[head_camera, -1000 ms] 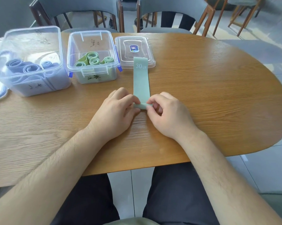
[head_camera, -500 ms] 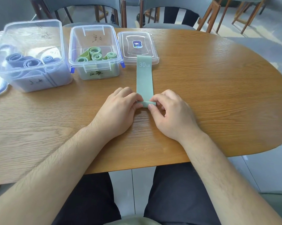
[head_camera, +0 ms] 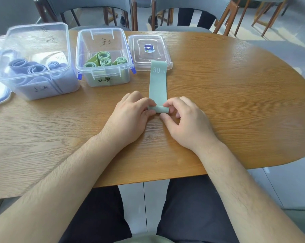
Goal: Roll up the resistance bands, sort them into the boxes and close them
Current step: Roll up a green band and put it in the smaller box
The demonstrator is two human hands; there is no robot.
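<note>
Oval wooden table: a broad stretch of bare wood was seen to the right of the hands, with grey chairs drawn up at the far side.
30 LB green band: laid flat and straight away from the person, with its near end turned into a small roll. Its far end reached the loose lid and appeared to rest on the near rim, though this could not be made out for certain.
Left hand: clamped on the roll's left end, fingers curled over it.
Right hand: pinched on the roll's right end between thumb and forefinger.
Green-band box: open, just left of the lid, with rolled green bands inside.
Blue-band box: open, further left.
Risk of springing: only a few turns were wound, so if either pinch were eased the elastic was judged likely to unroll.
Risk of skew: an uneven push from one hand would be expected to cone the roll and spoil its fit.
Risk at lid: a far end caught on the rim could drag the lid.
Open room: the rolling path ahead was short and closed off by the lid, while the right side was wide.
Edges: the table's near edge lay behind the wrists, well apart from the roll.
</note>
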